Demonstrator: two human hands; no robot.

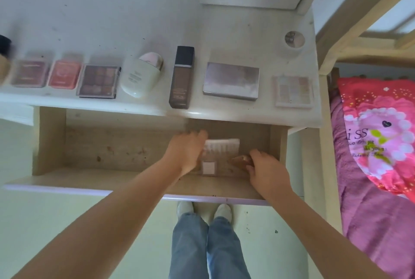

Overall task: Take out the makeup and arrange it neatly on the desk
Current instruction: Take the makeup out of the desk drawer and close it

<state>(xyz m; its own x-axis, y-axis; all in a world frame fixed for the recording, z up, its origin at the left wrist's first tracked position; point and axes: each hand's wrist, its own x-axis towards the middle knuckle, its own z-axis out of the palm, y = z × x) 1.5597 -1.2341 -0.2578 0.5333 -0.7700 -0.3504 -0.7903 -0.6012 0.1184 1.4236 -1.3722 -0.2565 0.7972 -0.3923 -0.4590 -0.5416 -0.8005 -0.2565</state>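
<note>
Mostly done, by the look of it: a row of makeup already lined up along the bench (224, 31), from compacts (65, 74) at left to a pale palette (293, 92) at right. Still in the open drawer (49, 139): a white-capped bottle (215, 155), touched by the left hand (186, 150), grip unclear; a small amber item (241, 160), pinched by right hand (268, 172) fingers (251, 167).

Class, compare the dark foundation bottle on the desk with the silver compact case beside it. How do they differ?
The foundation bottle is dark brown with a black cap; the silver compact case is pale and metallic. The bottle is narrow, running front to back; the case is broad, running sideways. Both lie flat in the row on the desk.
</note>
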